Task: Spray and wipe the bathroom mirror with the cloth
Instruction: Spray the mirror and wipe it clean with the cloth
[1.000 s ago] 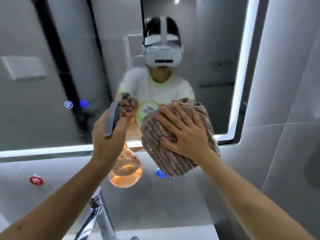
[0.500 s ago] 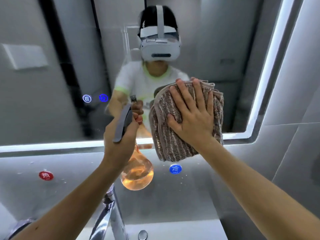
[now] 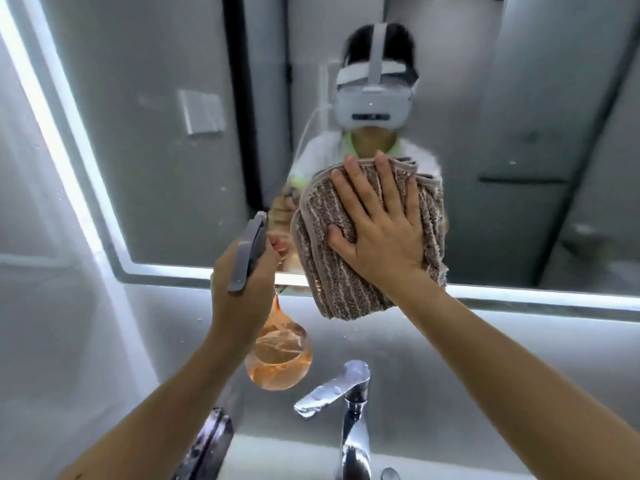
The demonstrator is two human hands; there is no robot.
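Mirror (image 3: pixel 166 98): your widest surface, with a lit strip running along its left and lower edges; every place below is given relative to it. A headset and a pale shirt show in its reflection.
Wall (image 3: pixel 519 358): the grey band directly under the mirror's lit lower edge, speckled with a few droplets.
Basin (image 3: pixel 284 459): a white rim at the very bottom of your view, well below the mirror.
Cloth (image 3: pixel 332 258): brown, ribbed and folded, lying flat against the mirror's lower middle; its bottom corner hangs past the lit edge onto the wall.
Right hand (image 3: pixel 381 237): laid flat on the cloth and pushing it against the glass, fingers spread apart and straight, thumb tucked into a crease (nothing is gripped, only pressed).
Left hand (image 3: pixel 242 282): just left of the cloth, in front of the mirror's lower edge, fingers wrapped tight around the neck of the spray bottle.
Spray bottle (image 3: pixel 277 355): its round clear body with orange liquid hangs below your left hand, below the mirror and in front of the wall; the grey trigger head sticks up above your knuckles toward the glass.
Tap (image 3: pixel 346 396): chrome, wet with drops, standing below the mirror and just right of the bottle's body.
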